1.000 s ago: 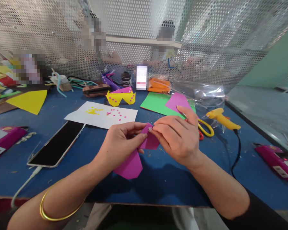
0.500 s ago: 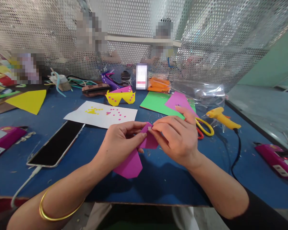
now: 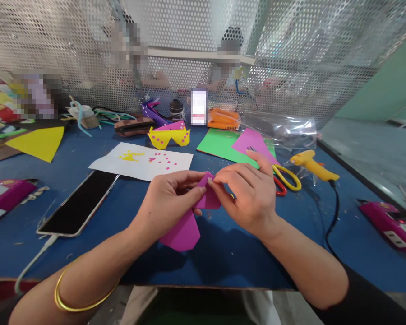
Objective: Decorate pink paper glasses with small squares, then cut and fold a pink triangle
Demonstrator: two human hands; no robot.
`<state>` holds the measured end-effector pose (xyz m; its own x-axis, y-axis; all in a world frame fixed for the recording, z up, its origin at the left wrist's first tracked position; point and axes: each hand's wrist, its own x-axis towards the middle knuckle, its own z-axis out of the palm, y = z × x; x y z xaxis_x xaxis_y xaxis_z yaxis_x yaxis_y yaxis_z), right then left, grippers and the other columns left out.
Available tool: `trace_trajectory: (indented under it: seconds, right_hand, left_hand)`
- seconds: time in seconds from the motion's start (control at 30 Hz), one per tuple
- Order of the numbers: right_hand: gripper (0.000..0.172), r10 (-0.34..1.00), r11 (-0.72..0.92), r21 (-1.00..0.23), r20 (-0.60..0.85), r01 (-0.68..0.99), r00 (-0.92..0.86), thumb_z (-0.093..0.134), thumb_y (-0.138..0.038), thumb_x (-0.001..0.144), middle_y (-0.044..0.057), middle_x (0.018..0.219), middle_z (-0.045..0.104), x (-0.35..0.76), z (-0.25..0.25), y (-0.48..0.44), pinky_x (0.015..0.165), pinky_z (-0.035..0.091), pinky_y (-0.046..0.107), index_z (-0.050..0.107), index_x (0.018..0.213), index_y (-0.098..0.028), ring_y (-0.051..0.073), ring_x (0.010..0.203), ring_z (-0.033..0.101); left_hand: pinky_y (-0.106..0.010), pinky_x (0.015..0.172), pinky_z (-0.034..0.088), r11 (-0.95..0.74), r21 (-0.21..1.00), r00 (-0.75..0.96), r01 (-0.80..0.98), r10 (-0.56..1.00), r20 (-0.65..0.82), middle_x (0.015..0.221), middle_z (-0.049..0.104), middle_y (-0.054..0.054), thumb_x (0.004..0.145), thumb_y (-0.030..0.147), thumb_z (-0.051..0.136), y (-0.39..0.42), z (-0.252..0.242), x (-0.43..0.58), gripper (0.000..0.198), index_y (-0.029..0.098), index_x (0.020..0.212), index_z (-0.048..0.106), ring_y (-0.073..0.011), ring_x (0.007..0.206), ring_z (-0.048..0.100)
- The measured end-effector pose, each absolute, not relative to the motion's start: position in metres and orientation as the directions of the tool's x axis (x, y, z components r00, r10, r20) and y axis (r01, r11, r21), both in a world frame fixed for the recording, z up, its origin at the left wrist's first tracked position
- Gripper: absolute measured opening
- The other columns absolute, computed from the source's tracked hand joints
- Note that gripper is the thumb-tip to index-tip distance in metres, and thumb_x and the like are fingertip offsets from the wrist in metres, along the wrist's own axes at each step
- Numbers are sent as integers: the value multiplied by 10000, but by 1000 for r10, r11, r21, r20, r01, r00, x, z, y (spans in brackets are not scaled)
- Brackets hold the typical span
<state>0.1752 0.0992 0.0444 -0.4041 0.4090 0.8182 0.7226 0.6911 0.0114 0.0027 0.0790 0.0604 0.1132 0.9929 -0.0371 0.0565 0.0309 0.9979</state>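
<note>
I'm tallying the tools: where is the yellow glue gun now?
In the head view, the yellow glue gun lies toward the right of the blue table, just right of the scissors' handles.

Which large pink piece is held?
The nearer piece, in the left hand with the right hand at its top; the other lies on the green sheet.

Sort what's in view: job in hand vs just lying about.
Likely job:
purple piece, in left fingers
pale square, at right fingers
probably scissors, glue gun

Likely just lying about:
cabled phone
brown case
clear plastic
</note>
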Motion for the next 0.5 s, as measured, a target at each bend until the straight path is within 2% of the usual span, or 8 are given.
trace_trajectory:
  seconds: [0.5]
  right_hand:
    - [112, 449, 667, -41, 819, 744, -358, 597, -200, 881, -43, 743, 688, 173, 41, 98, 967, 367, 353, 560, 775, -213, 115, 707, 641]
  left_hand:
    - [-234, 512, 587, 55, 993, 104, 103, 992, -65, 894, 766, -41, 737, 303, 741, 78, 63, 2, 305, 189, 1020, 740, -155, 639, 677]
